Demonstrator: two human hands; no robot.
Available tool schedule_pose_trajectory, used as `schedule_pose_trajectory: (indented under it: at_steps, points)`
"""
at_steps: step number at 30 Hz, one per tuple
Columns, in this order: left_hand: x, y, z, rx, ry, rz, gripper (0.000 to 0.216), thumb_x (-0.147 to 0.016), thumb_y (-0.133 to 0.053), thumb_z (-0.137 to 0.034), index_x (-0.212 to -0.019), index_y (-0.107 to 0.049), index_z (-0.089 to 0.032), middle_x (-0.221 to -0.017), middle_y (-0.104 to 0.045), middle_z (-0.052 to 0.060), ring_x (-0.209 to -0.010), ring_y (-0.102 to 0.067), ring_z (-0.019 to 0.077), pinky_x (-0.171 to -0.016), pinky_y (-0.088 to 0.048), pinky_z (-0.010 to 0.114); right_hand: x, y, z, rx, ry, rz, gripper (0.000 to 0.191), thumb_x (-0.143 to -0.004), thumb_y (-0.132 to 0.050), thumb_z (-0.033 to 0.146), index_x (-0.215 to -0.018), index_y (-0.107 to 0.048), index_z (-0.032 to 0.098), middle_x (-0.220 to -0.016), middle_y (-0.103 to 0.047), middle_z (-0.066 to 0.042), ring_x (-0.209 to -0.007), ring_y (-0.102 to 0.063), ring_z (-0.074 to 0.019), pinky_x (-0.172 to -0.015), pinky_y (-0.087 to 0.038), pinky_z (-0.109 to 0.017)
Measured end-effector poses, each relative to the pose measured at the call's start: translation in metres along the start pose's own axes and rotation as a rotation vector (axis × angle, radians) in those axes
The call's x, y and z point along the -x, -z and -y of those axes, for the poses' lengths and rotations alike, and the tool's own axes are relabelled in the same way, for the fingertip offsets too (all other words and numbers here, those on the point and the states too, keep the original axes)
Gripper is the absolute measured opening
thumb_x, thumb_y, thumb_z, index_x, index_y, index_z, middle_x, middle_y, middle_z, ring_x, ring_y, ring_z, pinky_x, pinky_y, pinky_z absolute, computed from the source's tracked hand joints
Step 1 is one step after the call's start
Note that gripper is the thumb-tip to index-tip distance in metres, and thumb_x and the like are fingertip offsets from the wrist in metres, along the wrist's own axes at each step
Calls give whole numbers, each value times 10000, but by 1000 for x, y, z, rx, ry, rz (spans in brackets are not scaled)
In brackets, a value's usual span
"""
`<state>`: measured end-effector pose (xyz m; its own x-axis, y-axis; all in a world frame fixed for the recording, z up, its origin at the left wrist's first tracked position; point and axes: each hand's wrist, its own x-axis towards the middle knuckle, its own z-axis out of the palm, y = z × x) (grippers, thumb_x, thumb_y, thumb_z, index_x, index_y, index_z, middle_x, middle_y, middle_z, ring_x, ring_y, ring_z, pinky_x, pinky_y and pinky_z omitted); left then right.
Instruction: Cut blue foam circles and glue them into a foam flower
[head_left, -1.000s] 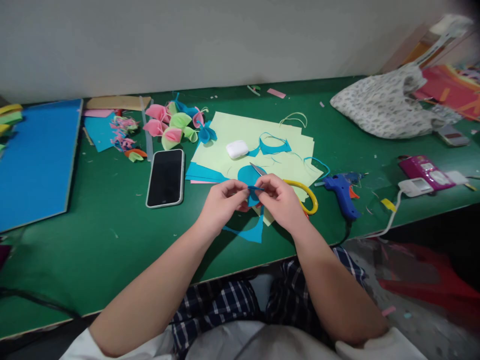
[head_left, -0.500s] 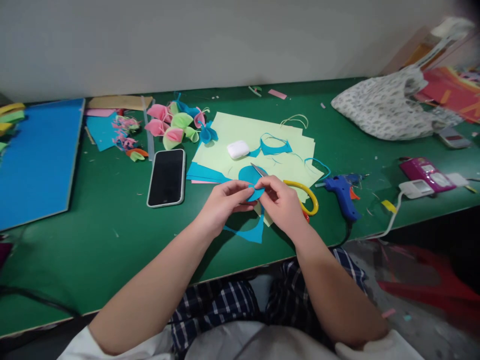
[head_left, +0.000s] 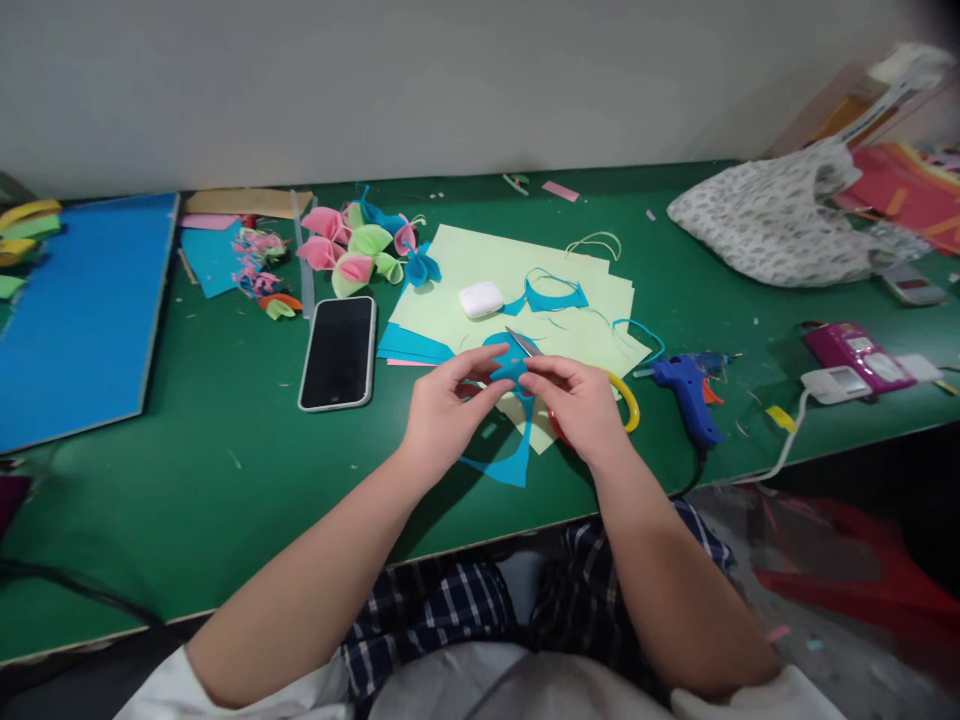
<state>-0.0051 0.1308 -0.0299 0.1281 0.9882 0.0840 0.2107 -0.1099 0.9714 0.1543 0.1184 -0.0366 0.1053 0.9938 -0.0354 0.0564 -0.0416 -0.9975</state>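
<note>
A small piece of blue paper (head_left: 510, 374) is between my fingertips, above the pale green sheets. My left hand (head_left: 448, 402) curves round its left side, thumb below and fingers above. My right hand (head_left: 583, 405) pinches its right edge between thumb and fingers. Scissors (head_left: 523, 342) lie under my right hand, blades pointing away; their yellow and red handles are partly covered. Another blue paper shape lies beneath the blades and is mostly hidden. A blue paper offcut (head_left: 504, 470) with a curved edge lies just below my hands.
Pale green sheets (head_left: 457, 265) carry a white case (head_left: 481, 299) and blue offcuts. Left are a phone (head_left: 339, 353), paper flowers (head_left: 352, 250) and a blue board (head_left: 82, 320). A blue glue gun (head_left: 688, 395), a purple device (head_left: 855, 352) and a patterned cloth bag (head_left: 772, 210) sit to the right.
The blue paper now looks folded or turned edge-on, where it showed a flat round face before. My left fingers have spread wider, and my right hand has shifted slightly right and down.
</note>
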Motion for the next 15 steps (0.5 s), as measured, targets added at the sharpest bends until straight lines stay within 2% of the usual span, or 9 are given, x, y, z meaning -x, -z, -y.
schedule_pose_trajectory:
  at_steps: [6, 15]
  points:
    - [1, -1, 0, 30, -47, -40, 313, -723, -737, -310, -1027, -717, -238, -928, -727, 31, -854, -656, 156, -743, -535, 245, 0, 0, -4, -98, -7, 24, 174, -693, -740, 324, -831, -713, 223, -767, -732, 5, -698, -684, -156, -717, -567, -322]
    - [2, -1, -3, -1, -67, -60, 237, -738, -721, -306, -960, -734, -224, -978, -734, 39, -813, -662, 158, -764, -532, 266, 3, -1, 3, -21, 105, 37, 118, -746, -706, 288, -852, -734, 243, -876, -746, -2, -817, -687, -164, -775, -559, -311]
